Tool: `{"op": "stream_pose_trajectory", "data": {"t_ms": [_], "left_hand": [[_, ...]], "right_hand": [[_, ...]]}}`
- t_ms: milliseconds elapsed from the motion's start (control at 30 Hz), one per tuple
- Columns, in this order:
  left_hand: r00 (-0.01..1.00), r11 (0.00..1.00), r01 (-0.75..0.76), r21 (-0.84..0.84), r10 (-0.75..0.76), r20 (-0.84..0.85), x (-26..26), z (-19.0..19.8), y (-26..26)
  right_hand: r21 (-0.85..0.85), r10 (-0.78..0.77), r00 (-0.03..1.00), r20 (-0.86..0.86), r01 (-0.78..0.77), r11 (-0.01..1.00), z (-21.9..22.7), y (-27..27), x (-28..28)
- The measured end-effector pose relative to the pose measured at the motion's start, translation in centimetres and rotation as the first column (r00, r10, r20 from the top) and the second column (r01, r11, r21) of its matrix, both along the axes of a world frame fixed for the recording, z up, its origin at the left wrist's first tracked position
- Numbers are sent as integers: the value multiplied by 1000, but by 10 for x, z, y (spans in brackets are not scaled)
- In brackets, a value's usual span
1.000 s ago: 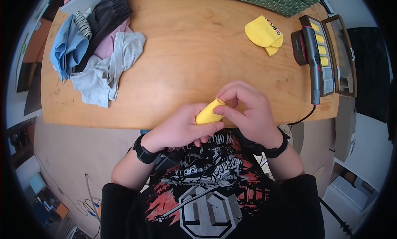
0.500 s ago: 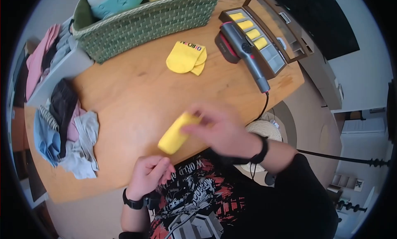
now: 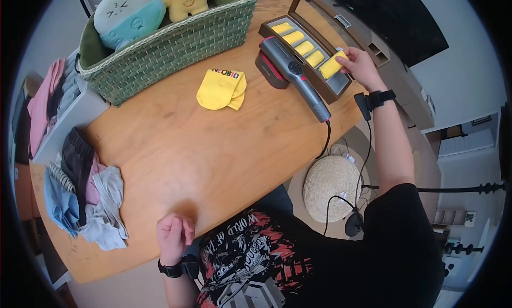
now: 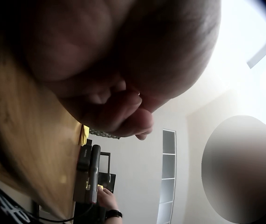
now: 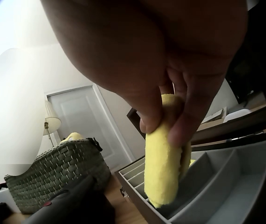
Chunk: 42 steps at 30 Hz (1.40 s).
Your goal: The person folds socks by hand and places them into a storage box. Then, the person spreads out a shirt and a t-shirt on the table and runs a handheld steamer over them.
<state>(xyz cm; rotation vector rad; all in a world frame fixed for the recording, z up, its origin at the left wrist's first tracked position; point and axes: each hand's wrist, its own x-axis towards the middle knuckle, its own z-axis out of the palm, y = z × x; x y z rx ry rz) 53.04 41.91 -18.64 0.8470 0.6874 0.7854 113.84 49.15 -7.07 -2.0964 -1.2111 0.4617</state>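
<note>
My right hand [image 3: 364, 69] pinches a rolled yellow sock [image 5: 163, 163] between thumb and fingers. The roll hangs at the near end of a brown divided box [image 3: 337, 93], over its grey compartments. Several more yellow rolls [image 3: 304, 47] sit in a row in the slots beside it. The box's framed lid stands raised behind. Loosely curled and holding nothing, my left hand [image 3: 175, 236] is at the table's front edge. A pair of flat yellow socks [image 3: 220, 89] with coloured letters lies mid-table.
A grey handheld steamer [image 3: 292, 68] lies right along the box's near side, its cord dropping off the table [image 3: 176, 148]. At the back left stands a green woven basket [image 3: 176, 54] with plush toys. Crumpled clothes [image 3: 88, 193] lie at the left, near a white bin [image 3: 80, 113].
The right hand has carried the yellow roll away from the left hand, rightward and outward to the box. The left hand has let go of it. The head view has turned to the right.
</note>
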Motion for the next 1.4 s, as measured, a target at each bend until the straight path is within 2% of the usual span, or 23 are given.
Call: {"op": "stream_pose_trajectory", "data": {"t_ms": [67, 167, 233, 300, 333, 367, 400, 433, 500, 633, 700, 733, 833, 900, 967, 1000, 1033, 1100, 1167, 1200, 1267, 1400], "left_hand": [[1000, 1000, 16, 13, -16, 10, 1, 0, 1], [1000, 1000, 22, 11, -22, 22, 2, 3, 3], [1000, 1000, 18, 5, -18, 22, 2, 2, 3], [1000, 1000, 9, -1, -9, 22, 1, 2, 2], [1000, 1000, 4, -1, -4, 23, 0, 2, 1], [1000, 1000, -1, -2, 1, 25, 0, 1, 1], [1000, 1000, -1, -1, 1, 25, 0, 2, 1], [1000, 1000, 1, 2, -1, 31, 0, 2, 1], [999, 1000, 5, 3, -5, 36, 0, 2, 1], [998, 1000, 5, -18, -4, 57, 1, 2, 2], [998, 1000, 0, -26, 1, 63, 1, 1, 2], [998, 999, -8, -33, 10, 59, 0, 1, 1], [998, 999, -25, -37, 28, 63, -2, -1, 0], [996, 999, -39, -17, 40, 77, -1, 1, 4], [997, 998, -21, -51, 25, 76, 1, 5, 2], [999, 1000, -3, -10, 4, 33, 5, 7, 4], [1000, 1000, -6, -10, 6, 27, 5, 9, 4], [1000, 1000, 12, -21, -12, 23, 5, 9, 5], [1000, 1000, 6, -27, -5, 26, 4, 7, 4], [1000, 999, 1, -33, 0, 31, 3, 6, 3], [998, 998, -16, -62, 19, 54, 0, 5, 2], [995, 994, -26, -103, 36, 96, -3, 6, 1]], "right_hand": [[-102, 26, 999, 28, -23, 994, -6, 2, 3], [-166, 65, 998, 15, -61, 984, -23, 10, 13], [-184, 31, 998, -48, -40, 982, -32, 14, 15], [-215, 27, 988, 154, 7, 977, -35, 16, 12], [-214, 27, 988, 155, 6, 977, -35, 15, 10], [-200, 76, 927, 367, -1, 980, -31, 12, 4], [-188, 116, 819, 562, -11, 982, -26, 10, -3], [-188, 116, 819, 562, -10, 982, -20, 10, -9], [-292, 175, 737, 653, 31, 956, -9, 10, -20], [-296, 181, 753, 632, 19, 955, 0, 15, -36], [-450, 250, 761, 598, 61, 891, 1, 17, -45], [-451, 256, 763, 594, 53, 891, -1, 17, -42], [-458, 337, 712, 616, -23, 889, -5, 30, -45], [-192, 181, 728, 662, -69, 979, 21, 33, -83], [-46, 202, 821, 535, -210, 977, 45, 34, -142], [-31, 302, 825, 479, -328, 944, 49, 32, -170], [-7, 397, 815, 423, -435, 900, 47, 29, -196], [0, 517, 589, 621, -659, 752, 13, 31, -227], [-25, 564, 528, 635, -715, 698, -14, 34, -261], [-22, 567, 524, 636, -722, 692, -27, 39, -272], [-169, 508, 487, 711, -582, 795, -50, 48, -288], [-215, 558, 513, 653, -581, 785, -50, 72, -278]]}}
